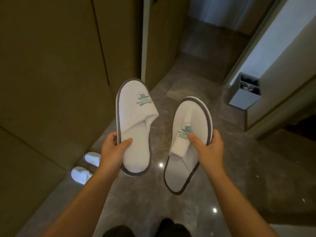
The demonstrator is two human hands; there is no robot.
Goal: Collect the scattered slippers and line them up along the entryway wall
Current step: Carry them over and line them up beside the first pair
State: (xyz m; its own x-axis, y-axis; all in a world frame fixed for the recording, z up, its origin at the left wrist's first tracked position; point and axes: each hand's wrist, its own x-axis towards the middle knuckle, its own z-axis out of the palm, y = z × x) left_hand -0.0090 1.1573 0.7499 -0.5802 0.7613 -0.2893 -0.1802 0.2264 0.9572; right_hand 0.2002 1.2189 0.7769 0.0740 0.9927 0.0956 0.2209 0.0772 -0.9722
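I hold two white hotel slippers with grey trim and a green logo above the dark marble floor. My left hand [114, 150] grips the heel half of the left slipper [134, 117], toe pointing away. My right hand [207, 147] grips the right slipper [189, 142] at its side, thumb on its folded-over upper. Two more white slippers [92, 159] [81, 175] lie side by side on the floor against the left wall, partly hidden by my left forearm.
Tall olive wall panels [51, 82] run along the left. A grey bin [245, 91] stands at the right by a door frame. The marble corridor [205, 57] leads ahead. My dark shoes [145, 230] show at the bottom edge.
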